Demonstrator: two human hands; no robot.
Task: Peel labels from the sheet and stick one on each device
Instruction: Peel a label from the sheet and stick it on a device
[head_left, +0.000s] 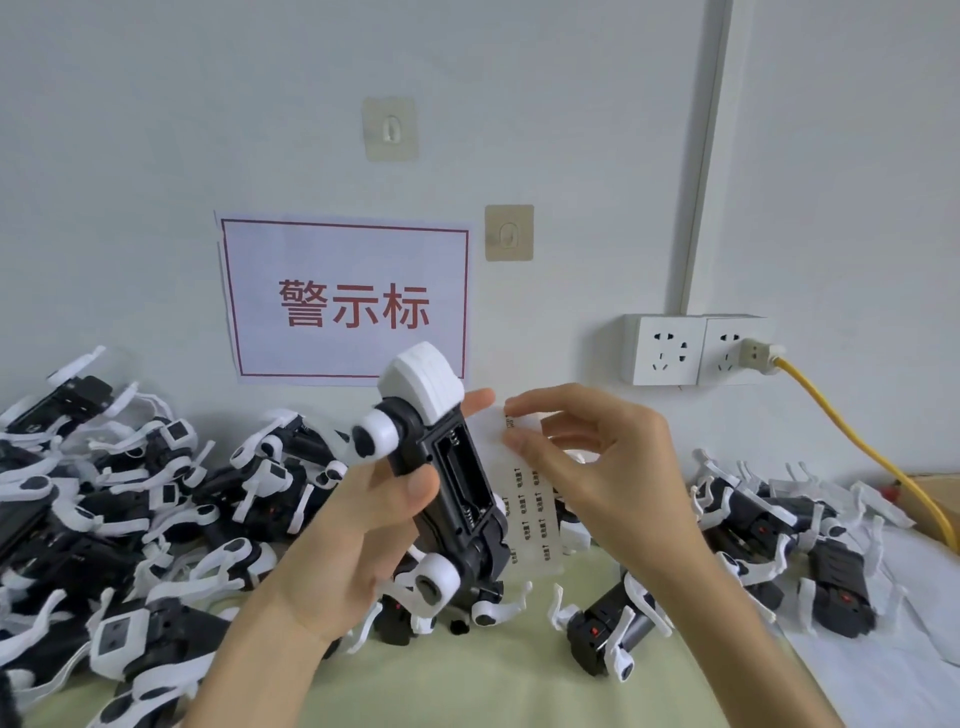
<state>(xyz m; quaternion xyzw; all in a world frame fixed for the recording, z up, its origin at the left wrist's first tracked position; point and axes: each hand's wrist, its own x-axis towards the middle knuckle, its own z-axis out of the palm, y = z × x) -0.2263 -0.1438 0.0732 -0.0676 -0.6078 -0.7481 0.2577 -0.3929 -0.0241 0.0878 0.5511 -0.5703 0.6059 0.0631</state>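
Head view: the label sheet is held upright above the middle of the tabletop, behind a black-and-white device that the left hand grips with curled fingers. The right hand pinches the sheet's top edge between thumb and forefinger. Piles of devices crowd the tabletop's left side, and more devices lie toward its right edge; a bare green strip lies between them at the near edge.

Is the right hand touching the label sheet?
Touching. The head view shows the right hand pinching the label sheet at its top edge with thumb and forefinger.
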